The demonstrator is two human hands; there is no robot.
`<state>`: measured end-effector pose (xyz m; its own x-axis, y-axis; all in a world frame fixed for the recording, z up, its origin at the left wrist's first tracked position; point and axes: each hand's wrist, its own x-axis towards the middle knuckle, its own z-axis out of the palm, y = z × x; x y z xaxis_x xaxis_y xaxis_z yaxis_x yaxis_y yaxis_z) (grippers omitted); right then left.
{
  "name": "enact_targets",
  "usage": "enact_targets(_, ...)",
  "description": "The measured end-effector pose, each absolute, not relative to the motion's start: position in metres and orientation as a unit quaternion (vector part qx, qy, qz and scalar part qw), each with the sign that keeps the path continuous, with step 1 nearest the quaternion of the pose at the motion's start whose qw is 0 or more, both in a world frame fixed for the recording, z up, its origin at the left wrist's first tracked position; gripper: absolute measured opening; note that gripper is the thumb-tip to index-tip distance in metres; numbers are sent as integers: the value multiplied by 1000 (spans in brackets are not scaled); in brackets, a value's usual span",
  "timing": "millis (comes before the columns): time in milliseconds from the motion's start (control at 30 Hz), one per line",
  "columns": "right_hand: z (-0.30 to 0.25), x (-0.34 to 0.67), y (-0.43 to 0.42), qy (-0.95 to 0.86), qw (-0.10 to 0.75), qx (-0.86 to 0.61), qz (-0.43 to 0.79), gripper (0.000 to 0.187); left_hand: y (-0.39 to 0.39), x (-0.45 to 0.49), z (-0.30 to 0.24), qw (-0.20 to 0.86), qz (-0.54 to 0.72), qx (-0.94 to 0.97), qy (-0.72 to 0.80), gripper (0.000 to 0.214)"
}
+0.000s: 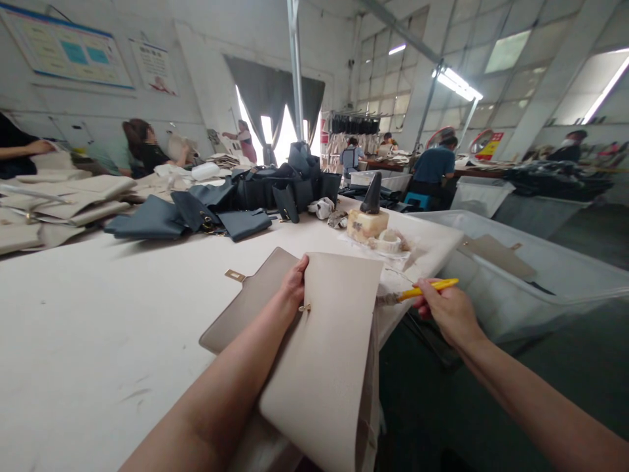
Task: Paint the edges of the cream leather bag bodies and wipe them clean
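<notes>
A beige handbag stands tilted at the table's near right edge, its flap with a gold clasp spread out to the left. My left hand grips the bag's upper left edge, thumb on the front panel, above a small gold fitting. In my right hand is a brush with a yellow handle. Its bristles are at the bag's right edge; whether they touch it I cannot tell. The inside of the bag is mostly hidden.
Dark blue bags are heaped across the white table, with beige pieces at left. A yellowish container bearing a black cone sits beyond the bag. At right stands a white bin. Several people work farther back.
</notes>
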<state>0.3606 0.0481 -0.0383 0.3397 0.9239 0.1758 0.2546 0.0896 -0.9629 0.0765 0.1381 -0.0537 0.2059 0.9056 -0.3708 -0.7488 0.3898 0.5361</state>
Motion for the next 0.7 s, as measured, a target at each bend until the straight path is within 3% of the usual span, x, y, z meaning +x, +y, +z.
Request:
enact_targets(467, -30, 353, -43, -466, 511, -596, 408, 65, 135, 77, -51, 761, 543, 134, 329, 39)
enact_targets(700, -32, 352, -70, -468, 509, -606, 393, 61, 135, 75, -54, 756, 544, 151, 332, 39)
